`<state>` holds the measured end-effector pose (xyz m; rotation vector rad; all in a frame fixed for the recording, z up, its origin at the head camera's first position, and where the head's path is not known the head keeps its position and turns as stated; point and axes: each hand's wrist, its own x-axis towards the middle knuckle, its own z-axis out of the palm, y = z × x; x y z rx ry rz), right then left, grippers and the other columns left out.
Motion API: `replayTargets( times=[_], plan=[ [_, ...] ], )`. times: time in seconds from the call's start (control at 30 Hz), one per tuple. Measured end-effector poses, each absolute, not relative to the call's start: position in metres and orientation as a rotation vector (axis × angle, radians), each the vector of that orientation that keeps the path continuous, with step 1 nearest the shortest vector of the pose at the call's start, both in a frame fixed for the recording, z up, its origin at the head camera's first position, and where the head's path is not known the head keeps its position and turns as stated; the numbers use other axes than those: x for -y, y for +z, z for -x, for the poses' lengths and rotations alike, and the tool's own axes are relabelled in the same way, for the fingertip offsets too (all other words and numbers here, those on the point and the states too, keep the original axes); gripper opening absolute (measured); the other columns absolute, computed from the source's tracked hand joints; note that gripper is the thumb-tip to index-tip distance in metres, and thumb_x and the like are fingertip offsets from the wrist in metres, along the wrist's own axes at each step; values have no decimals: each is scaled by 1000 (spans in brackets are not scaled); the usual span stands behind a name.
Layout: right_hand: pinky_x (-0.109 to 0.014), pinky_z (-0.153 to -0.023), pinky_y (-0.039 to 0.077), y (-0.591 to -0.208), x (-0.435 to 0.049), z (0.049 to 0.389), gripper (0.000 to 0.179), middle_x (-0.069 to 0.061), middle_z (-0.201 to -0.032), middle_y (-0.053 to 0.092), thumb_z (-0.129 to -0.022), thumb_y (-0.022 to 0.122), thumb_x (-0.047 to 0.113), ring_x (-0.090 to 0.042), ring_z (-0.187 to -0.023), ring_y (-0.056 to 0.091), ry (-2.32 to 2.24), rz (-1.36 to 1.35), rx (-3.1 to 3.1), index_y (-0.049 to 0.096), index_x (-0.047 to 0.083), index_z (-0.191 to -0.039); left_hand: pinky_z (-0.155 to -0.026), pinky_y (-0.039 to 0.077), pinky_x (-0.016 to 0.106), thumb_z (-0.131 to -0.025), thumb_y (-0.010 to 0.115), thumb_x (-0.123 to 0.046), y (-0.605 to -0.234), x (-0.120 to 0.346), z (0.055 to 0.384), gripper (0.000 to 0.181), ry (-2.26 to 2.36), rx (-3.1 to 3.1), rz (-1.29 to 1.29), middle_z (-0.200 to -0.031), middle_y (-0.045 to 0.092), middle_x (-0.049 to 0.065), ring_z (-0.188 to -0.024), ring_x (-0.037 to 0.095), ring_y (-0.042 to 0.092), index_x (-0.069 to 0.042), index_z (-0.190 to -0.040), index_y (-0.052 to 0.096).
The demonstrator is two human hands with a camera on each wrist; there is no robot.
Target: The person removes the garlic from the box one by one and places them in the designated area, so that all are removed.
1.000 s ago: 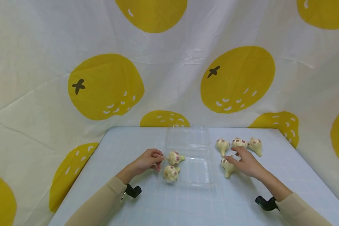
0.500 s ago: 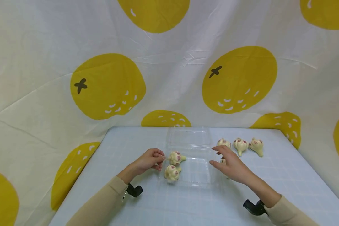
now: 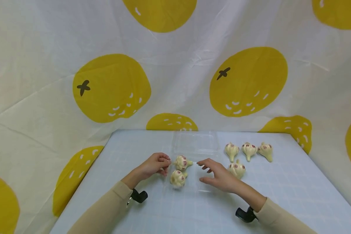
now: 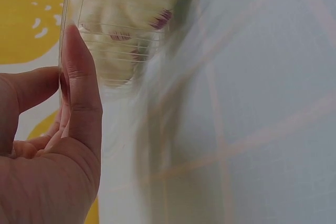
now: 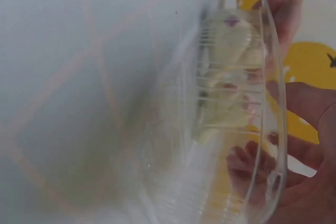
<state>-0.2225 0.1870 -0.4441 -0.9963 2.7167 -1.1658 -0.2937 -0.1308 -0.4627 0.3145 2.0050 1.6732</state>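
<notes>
A clear plastic clamshell box (image 3: 193, 189) lies on the table with its lid folded back. Two garlic bulbs (image 3: 178, 178) sit along its left side, one behind the other. My left hand (image 3: 155, 165) pinches the box's left rim between thumb and fingers; the left wrist view shows the thin rim (image 4: 63, 51) there, with garlic (image 4: 118, 40) behind the wall. My right hand (image 3: 219, 177) is over the box's right half, fingers spread and relaxed, holding nothing. From the right wrist, the box wall (image 5: 280, 129) stands between that hand and the camera's view of the table.
To the right of the box, one garlic bulb (image 3: 237, 169) lies beside my right wrist. Three more bulbs (image 3: 249, 150) form a row behind it. The box's lid (image 3: 195, 143) reaches toward the table's back edge, where a lemon-printed cloth (image 3: 175, 81) hangs.
My right hand has moved left from the loose garlic to over the box, uncovering the bulb near it. My left hand keeps its pinch on the rim.
</notes>
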Motion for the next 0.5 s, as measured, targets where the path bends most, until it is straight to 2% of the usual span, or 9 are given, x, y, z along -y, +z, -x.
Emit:
replayTargets(
  times=[0.2,0.5],
  plan=[
    [-45,-95,56,-450,-171,232,51,-18,-134,61,-93,76,9,-38,-117,62,-1197,1127,-2600,55,1,-139,-64,60,28,-103,63,-13,-460,129,296,27,1678,-1999,-334,-77,61,8,-67,17,61,6,-119,53],
    [-47,-102,52,-454,-144,242,55,-17,-137,62,-90,76,1,-34,-125,60,-1253,1199,-2440,55,-2,-140,-63,60,29,-103,63,-12,-461,131,294,26,1678,-1994,-336,-77,61,8,-66,17,62,7,-118,53]
  ],
)
